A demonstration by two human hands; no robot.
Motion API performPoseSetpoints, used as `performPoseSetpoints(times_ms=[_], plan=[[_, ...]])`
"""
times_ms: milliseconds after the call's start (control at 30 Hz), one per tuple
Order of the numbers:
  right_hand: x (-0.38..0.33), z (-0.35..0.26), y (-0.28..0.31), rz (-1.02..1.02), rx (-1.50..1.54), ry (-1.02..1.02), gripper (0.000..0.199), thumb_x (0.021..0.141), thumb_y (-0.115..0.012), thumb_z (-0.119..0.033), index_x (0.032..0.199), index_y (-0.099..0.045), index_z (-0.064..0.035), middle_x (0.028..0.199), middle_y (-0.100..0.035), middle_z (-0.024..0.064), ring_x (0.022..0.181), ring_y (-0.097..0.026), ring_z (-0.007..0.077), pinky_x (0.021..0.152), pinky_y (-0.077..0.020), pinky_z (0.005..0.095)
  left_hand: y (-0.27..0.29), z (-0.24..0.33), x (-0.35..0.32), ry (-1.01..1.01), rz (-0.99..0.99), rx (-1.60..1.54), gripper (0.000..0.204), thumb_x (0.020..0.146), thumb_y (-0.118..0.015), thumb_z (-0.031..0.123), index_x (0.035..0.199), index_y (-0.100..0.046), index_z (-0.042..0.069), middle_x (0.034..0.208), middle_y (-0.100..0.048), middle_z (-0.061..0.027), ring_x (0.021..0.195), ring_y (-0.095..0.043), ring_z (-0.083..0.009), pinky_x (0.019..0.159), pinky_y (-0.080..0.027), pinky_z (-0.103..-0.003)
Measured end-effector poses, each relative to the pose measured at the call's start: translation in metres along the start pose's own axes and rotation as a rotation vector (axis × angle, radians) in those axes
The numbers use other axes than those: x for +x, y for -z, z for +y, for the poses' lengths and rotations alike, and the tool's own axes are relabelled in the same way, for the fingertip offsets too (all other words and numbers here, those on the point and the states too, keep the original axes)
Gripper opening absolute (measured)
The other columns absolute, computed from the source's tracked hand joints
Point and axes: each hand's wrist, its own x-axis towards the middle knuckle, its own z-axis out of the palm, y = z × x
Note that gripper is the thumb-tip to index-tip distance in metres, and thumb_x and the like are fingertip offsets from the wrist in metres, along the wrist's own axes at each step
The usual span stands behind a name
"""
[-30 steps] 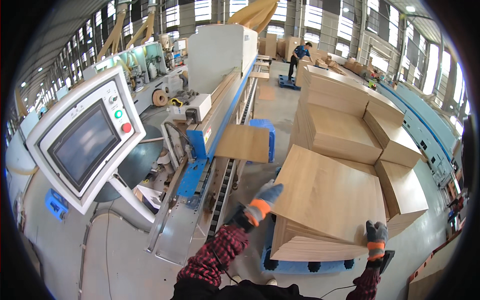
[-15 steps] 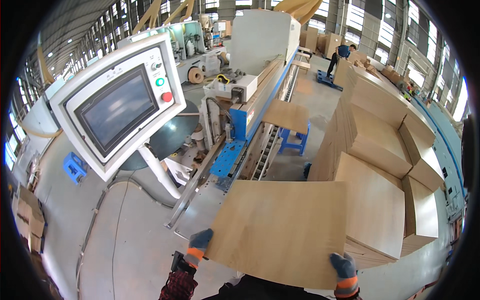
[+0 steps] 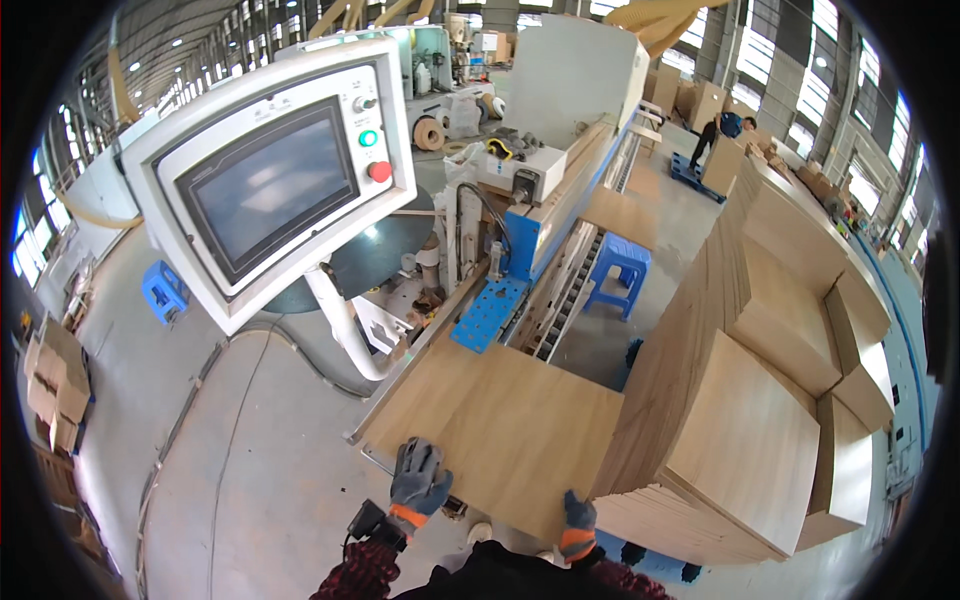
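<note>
A light wooden panel lies flat on the infeed end of the long machine. My left hand, in a grey glove with an orange cuff, rests palm down on the panel's near left corner. At the panel's near right edge my right hand, gloved the same way, grips the board. To the right stand tall stacks of the same wooden panels.
A white control panel with a dark screen and round buttons hangs on an arm at upper left. A blue stool stands between machine and stacks. Another person bends over boards far back. Cardboard boxes sit at left.
The panel was lifted off the stack, carried left and set down flat on the machine's infeed. Both hands moved with it, and my view swung toward the control panel.
</note>
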Motion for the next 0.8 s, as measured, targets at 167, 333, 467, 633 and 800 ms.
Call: performPoseSetpoints(times_ms=[167,333,467,633,800], plan=[[0.075,-0.009,-0.003,-0.011,0.31,-0.021,0.024,0.082,-0.06,-0.022,0.097,-0.061,-0.0031,0.085,-0.061,0.0011,0.075,-0.056,0.012,0.066,-0.0458,0.0274,-0.025,0.026,0.065,0.037,-0.015,-0.137,0.038,0.077,-0.05,0.028,0.099,-0.05,-0.004,0.107,-0.044,-0.024,0.103,-0.04,-0.0418,0.092,-0.031,-0.048],[0.17,-0.005,0.007,0.094,0.041,0.172,0.028,0.08,-0.062,-0.024,0.096,-0.061,-0.0009,0.085,-0.061,0.0023,0.073,-0.057,0.0139,0.067,-0.0459,0.0286,-0.047,0.078,0.11,-0.068,-0.025,-0.06,0.041,0.077,-0.05,0.031,0.103,-0.049,0.0,0.103,-0.046,-0.0221,0.101,-0.04,-0.041,0.089,-0.031,-0.049],[0.215,-0.035,-0.008,0.085,0.268,0.002,0.032,0.078,-0.064,-0.026,0.094,-0.061,0.0007,0.084,-0.062,0.0037,0.072,-0.058,0.0146,0.066,-0.0457,0.0287,-0.101,0.048,0.121,-0.002,-0.113,0.023,0.043,0.078,-0.049,0.034,0.106,-0.049,0.002,0.11,-0.045,-0.0228,0.106,-0.04,-0.0406,0.093,-0.028,-0.049],[0.301,-0.036,0.004,0.161,-0.078,0.192,0.033,0.079,-0.061,-0.03,0.089,-0.062,0.0015,0.083,-0.064,0.0095,0.072,-0.058,0.0173,0.067,-0.0449,0.0323,-0.091,0.098,0.16,-0.036,-0.078,-0.394,0.042,0.078,-0.054,0.029,0.108,-0.053,-0.001,0.109,-0.05,-0.0227,0.102,-0.046,-0.0387,0.088,-0.037,-0.044],[0.335,-0.056,0.028,0.508,-0.577,0.726,0.03,0.08,-0.058,-0.029,0.081,-0.062,0.0002,0.077,-0.062,0.0191,0.069,-0.059,0.0252,0.064,-0.0439,0.0384,-0.054,0.254,0.169,0.067,-0.674,-1.117,0.04,0.085,-0.054,0.022,0.115,-0.046,-0.004,0.105,-0.055,-0.0194,0.095,-0.055,-0.0263,0.08,-0.043,-0.033]])
